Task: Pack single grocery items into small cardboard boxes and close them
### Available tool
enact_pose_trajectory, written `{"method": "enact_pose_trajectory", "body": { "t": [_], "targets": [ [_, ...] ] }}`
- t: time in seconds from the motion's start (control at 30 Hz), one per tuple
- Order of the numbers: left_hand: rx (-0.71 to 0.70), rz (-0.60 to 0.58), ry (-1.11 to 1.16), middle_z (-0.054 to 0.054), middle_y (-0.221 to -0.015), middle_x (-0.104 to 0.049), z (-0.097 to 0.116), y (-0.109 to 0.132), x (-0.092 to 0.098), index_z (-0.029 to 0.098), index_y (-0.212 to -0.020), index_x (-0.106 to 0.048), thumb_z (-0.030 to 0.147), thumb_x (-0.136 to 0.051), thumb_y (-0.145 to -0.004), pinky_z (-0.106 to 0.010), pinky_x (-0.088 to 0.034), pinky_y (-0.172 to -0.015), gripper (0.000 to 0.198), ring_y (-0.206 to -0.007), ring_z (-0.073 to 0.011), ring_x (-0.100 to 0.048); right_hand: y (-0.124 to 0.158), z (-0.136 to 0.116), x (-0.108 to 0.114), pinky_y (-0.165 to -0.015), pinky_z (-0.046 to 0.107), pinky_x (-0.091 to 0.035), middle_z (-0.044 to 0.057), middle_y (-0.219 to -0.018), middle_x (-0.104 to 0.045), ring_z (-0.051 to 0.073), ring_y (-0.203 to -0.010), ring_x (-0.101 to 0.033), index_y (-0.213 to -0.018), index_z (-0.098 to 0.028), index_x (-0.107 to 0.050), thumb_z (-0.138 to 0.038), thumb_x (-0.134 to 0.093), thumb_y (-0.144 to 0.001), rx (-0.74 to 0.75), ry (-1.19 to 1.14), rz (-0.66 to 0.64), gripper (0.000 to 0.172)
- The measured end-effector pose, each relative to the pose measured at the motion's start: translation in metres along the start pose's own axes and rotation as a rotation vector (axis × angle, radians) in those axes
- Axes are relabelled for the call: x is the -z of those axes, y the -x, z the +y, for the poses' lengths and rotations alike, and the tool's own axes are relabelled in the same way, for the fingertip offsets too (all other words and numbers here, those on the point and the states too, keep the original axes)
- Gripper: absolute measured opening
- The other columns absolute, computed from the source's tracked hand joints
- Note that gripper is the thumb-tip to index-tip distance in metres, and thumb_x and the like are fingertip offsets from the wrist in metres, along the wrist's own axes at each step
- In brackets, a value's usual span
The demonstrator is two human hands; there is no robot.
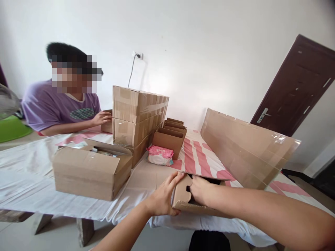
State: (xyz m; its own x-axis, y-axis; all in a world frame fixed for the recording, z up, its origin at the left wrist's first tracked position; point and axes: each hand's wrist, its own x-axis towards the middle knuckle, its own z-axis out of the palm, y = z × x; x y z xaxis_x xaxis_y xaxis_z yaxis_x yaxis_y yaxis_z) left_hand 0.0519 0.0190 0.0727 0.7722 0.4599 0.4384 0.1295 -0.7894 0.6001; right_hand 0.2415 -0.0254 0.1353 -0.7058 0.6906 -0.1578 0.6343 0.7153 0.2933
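At the table's near edge lies a small cardboard box point(182, 193) on its side or tilted, its opening toward the right. My left hand point(163, 195) grips the box's left end, thumb below and fingers over the top edge. Inside the opening is my right hand point(200, 190), its fingers hidden by the box walls, so what they touch does not show. Just behind stands a pink and white packet of wipes point(160, 155), leaning on an upright open carton point(169, 138).
Left of me sits an open cardboard box point(83, 174) with items inside. Stacked taped cartons point(125, 104) rise behind it. Across the table a person in a purple shirt point(65, 108) touches another box. A large cardboard sheet point(243, 146) stands at the right on the cloth-covered table point(195, 153).
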Motion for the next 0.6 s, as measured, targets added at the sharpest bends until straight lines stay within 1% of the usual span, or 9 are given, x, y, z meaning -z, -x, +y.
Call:
{"method": "enact_pose_trajectory", "body": {
  "t": [0.1,0.17,0.2,0.27,0.33,0.4,0.43,0.5,0.6],
  "targets": [
    [0.009,0.035,0.029,-0.017,-0.152,-0.021,-0.004,0.002,0.01,0.025,-0.151,-0.008,0.024,-0.086,-0.051,-0.054,-0.027,-0.116,0.127,-0.142,-0.0383,-0.025,0.023,0.009,0.038,-0.082,0.042,-0.047,0.013,-0.087,-0.071,0.032,-0.097,-0.06,-0.077,-0.015,-0.07,-0.01,-0.071,-0.068,0.017,0.09,-0.006,0.011],
    [0.016,0.073,0.049,-0.016,-0.152,-0.022,-0.005,0.003,0.018,0.025,-0.151,-0.008,0.022,-0.084,-0.053,-0.055,-0.024,-0.117,0.124,-0.143,-0.0376,-0.023,0.038,0.016,0.064,-0.08,0.039,-0.046,0.011,-0.087,-0.068,0.027,-0.092,-0.059,-0.084,-0.014,-0.067,-0.01,-0.061,-0.077,0.02,0.127,0.035,0.01],
    [0.025,0.094,0.056,-0.015,-0.152,-0.022,-0.005,0.004,0.021,0.025,-0.151,-0.008,0.02,-0.082,-0.053,-0.055,-0.023,-0.117,0.122,-0.143,-0.0373,-0.022,0.043,0.019,0.075,-0.08,0.038,-0.045,0.011,-0.087,-0.067,0.026,-0.09,-0.059,-0.086,-0.014,-0.066,-0.009,-0.06,-0.077,-0.015,0.125,0.073,0.012],
    [0.047,0.136,0.066,-0.014,-0.153,-0.023,-0.005,0.006,0.028,0.026,-0.151,-0.009,0.019,-0.081,-0.054,-0.055,-0.023,-0.117,0.12,-0.143,-0.0369,-0.023,0.053,0.025,0.089,-0.082,0.04,-0.045,0.011,-0.09,-0.066,0.025,-0.088,-0.059,-0.088,-0.014,-0.064,-0.016,-0.066,-0.073,-0.155,0.059,0.217,0.016],
    [0.077,0.174,0.066,-0.013,-0.153,-0.024,-0.007,0.008,0.033,0.026,-0.15,-0.011,0.018,-0.079,-0.055,-0.055,-0.024,-0.117,0.118,-0.142,-0.0363,-0.026,0.06,0.032,0.093,-0.08,0.041,-0.046,0.01,-0.092,-0.066,0.026,-0.086,-0.059,-0.09,-0.015,-0.062,-0.031,-0.078,-0.064,-0.343,-0.111,0.424,0.035],
    [0.12,0.225,0.057,-0.013,-0.152,-0.026,-0.013,0.011,0.039,0.025,-0.15,-0.015,0.016,-0.077,-0.056,-0.054,-0.023,-0.117,0.114,-0.141,-0.0358,-0.028,0.064,0.039,0.091,-0.077,0.04,-0.049,0.009,-0.095,-0.067,0.027,-0.086,-0.061,-0.096,-0.017,-0.06,-0.046,-0.084,-0.058,-0.521,-0.384,0.654,0.054],
    [0.144,0.26,0.059,-0.013,-0.152,-0.027,-0.019,0.013,0.042,0.025,-0.15,-0.016,0.016,-0.076,-0.057,-0.054,-0.021,-0.118,0.11,-0.141,-0.0356,-0.028,0.066,0.042,0.088,-0.076,0.04,-0.05,0.008,-0.098,-0.067,0.027,-0.088,-0.062,-0.101,-0.018,-0.059,-0.05,-0.083,-0.058,-0.586,-0.534,0.753,0.059],
    [0.182,0.352,0.092,-0.014,-0.153,-0.028,-0.033,0.015,0.048,0.024,-0.149,-0.02,0.018,-0.074,-0.061,-0.055,-0.019,-0.118,0.103,-0.143,-0.0355,-0.026,0.068,0.047,0.084,-0.08,0.041,-0.051,0.007,-0.104,-0.069,0.028,-0.094,-0.064,-0.109,-0.02,-0.058,-0.051,-0.081,-0.063,-0.667,-0.79,0.911,0.06],
    [0.242,0.512,0.154,-0.013,-0.155,-0.029,-0.057,0.016,0.054,0.024,-0.147,-0.022,0.03,-0.072,-0.069,-0.056,-0.024,-0.116,0.093,-0.143,-0.036,-0.028,0.066,0.051,0.076,-0.087,0.044,-0.051,0.006,-0.108,-0.071,0.029,-0.101,-0.064,-0.111,-0.022,-0.059,-0.05,-0.08,-0.065,-0.687,-1.055,1.028,0.058]
  ]
}}
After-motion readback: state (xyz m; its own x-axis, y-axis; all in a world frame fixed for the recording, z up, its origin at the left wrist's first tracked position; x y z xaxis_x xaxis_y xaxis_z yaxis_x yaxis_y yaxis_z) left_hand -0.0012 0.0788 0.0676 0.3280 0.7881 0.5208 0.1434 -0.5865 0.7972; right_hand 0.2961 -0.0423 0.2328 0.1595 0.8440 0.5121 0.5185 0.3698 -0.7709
